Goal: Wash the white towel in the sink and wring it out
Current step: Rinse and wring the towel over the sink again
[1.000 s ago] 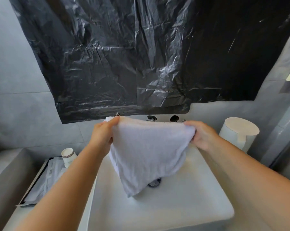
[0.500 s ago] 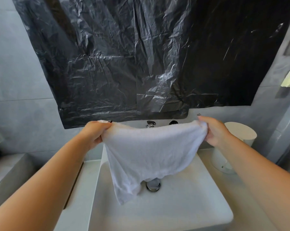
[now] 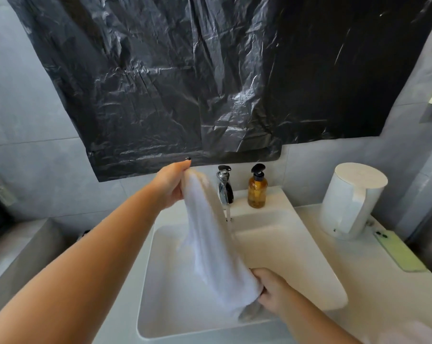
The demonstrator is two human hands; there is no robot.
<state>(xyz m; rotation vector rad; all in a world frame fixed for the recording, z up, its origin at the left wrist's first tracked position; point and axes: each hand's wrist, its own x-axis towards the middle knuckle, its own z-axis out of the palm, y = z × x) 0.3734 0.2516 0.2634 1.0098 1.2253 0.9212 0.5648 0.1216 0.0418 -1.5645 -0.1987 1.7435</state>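
The white towel [image 3: 211, 244] hangs stretched over the white sink [image 3: 296, 256], gathered into a long strip. My left hand [image 3: 172, 184] grips its upper end, raised beside the chrome tap [image 3: 224, 188]. My right hand [image 3: 272, 290] grips its lower end down inside the basin, where the cloth looks darker and wet. A thin stream of water runs from the tap just behind the towel.
An amber pump bottle [image 3: 257, 191] stands right of the tap. A white cylindrical container [image 3: 351, 199] sits on the counter at the right, with a pale green phone [image 3: 398, 254] in front of it. Black plastic sheeting [image 3: 210, 83] covers the wall above.
The towel was held spread wide by its top corners in front of me. My right hand has dropped into the basin with its end, and the towel now hangs as a narrow strip.
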